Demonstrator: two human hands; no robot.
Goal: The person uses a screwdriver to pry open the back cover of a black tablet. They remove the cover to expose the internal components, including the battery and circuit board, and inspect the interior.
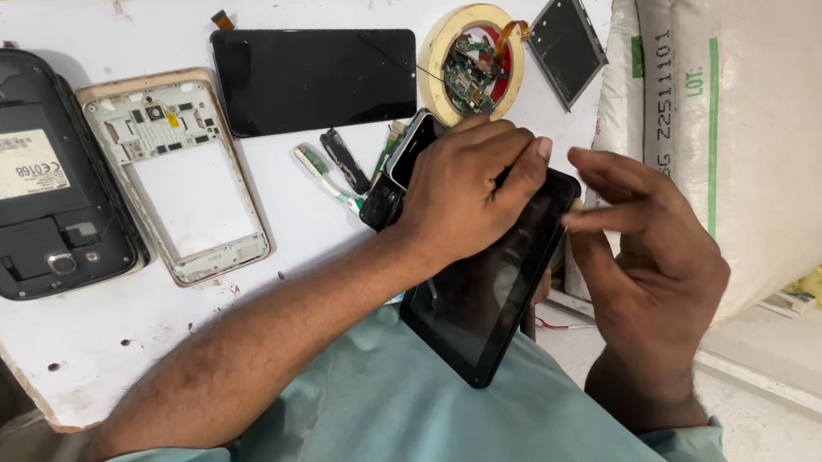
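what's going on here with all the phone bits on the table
A person in a light blue shirt holds a black tablet over their lap, screen up. The left hand presses down on its upper edge, and the right hand works at the far corner with its fingertips. In front, a white table holds taken-apart devices: a black back shell, a pale phone frame, a loose dark screen panel, a roll of tape with a circuit board inside it, and small parts.

Tablet [482,294] lies under both hands, tape roll [473,62] behind (circuit board [469,77] inside it).
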